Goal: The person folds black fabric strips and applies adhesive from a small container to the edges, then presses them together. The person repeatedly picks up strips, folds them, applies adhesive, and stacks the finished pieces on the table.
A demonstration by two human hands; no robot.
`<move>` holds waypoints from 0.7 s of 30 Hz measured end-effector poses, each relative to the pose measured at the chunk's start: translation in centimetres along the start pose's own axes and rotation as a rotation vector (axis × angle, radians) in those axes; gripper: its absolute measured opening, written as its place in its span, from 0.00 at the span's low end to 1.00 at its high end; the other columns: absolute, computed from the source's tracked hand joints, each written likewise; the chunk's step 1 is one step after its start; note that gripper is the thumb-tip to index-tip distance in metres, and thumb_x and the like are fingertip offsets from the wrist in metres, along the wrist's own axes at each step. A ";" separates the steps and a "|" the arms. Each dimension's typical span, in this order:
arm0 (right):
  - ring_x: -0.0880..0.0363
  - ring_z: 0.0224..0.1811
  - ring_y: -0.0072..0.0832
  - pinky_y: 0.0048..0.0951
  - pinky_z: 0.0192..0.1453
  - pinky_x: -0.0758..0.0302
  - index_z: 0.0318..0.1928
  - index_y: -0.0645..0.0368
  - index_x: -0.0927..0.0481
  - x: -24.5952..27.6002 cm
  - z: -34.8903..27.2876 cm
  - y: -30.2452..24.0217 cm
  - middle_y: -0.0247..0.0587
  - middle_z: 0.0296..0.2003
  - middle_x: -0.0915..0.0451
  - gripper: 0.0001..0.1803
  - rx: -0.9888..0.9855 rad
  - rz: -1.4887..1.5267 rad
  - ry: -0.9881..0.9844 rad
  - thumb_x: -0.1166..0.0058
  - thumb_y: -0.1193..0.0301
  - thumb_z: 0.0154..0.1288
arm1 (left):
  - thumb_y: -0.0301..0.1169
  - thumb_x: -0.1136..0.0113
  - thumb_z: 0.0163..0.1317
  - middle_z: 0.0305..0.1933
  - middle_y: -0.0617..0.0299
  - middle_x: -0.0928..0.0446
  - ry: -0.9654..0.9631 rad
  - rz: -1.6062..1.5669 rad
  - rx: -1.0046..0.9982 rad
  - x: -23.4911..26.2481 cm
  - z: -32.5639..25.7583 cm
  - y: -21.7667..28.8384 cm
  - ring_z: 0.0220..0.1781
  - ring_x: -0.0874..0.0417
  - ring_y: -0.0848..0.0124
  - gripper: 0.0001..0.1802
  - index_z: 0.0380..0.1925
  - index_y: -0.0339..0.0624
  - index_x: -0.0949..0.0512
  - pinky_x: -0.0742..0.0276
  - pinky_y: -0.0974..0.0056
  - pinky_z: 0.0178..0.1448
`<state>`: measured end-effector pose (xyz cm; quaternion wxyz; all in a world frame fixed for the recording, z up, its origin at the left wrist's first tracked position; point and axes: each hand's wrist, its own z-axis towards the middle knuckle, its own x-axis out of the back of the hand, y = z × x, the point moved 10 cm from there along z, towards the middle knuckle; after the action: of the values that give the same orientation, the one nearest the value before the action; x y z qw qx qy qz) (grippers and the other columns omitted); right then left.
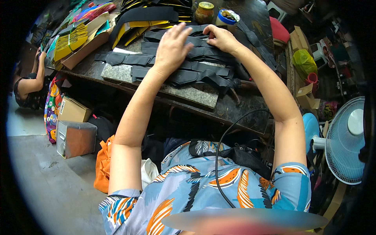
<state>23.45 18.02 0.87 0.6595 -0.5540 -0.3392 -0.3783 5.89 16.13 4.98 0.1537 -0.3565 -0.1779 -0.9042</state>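
Several dark grey strips (131, 59) of flat, leather-like material lie in overlapping rows on the work table. Some of them rest on a speckled stone slab (199, 95) near the table's front edge. My left hand (172, 50) lies over the strips with its fingers stretched out, slightly blurred. At the far end of the rows, my right hand (222, 40) has its fingers bent, thumb and forefinger pinching the end of a dark grey strip. The fingertips partly hide that end.
Beyond the strips are stacked black pieces with yellow edges (145, 19), a glass jar (204, 14) and a blue-rimmed tub (227, 17). A cardboard box (80, 53) holds yellow bundles at left, near another person's arm (35, 80). A fan (344, 137) stands at right.
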 end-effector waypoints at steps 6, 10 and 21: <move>0.17 0.47 0.40 0.42 0.53 0.22 0.52 0.47 0.24 2.3 -3.4 -1.8 0.40 0.39 0.16 0.18 0.081 -0.241 0.109 0.39 0.67 0.61 | 0.53 0.53 0.72 0.73 0.56 0.35 -0.426 0.140 0.042 -4.8 -2.6 0.7 0.77 0.40 0.56 0.31 0.67 0.47 0.31 0.47 0.47 0.78; 0.18 0.51 0.41 0.42 0.55 0.23 0.54 0.46 0.22 5.7 -5.6 3.1 0.43 0.45 0.17 0.18 -0.032 -0.228 0.139 0.42 0.66 0.63 | 0.52 0.51 0.71 0.74 0.56 0.35 -0.453 0.094 0.046 -4.9 -2.5 0.1 0.77 0.41 0.56 0.31 0.68 0.48 0.32 0.48 0.50 0.79; 0.26 0.60 0.42 0.43 0.64 0.27 0.60 0.43 0.20 9.5 -11.2 18.8 0.45 0.53 0.22 0.28 -0.485 -0.531 0.204 0.37 0.50 0.61 | 0.54 0.49 0.69 0.73 0.55 0.34 -0.393 0.076 0.024 -4.8 -2.5 0.0 0.76 0.40 0.56 0.32 0.66 0.48 0.29 0.45 0.49 0.77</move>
<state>44.78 7.67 -1.53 0.4183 -0.5462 -0.3042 -0.6589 7.77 15.80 -0.07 0.1544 -0.5307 -0.2014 -0.8087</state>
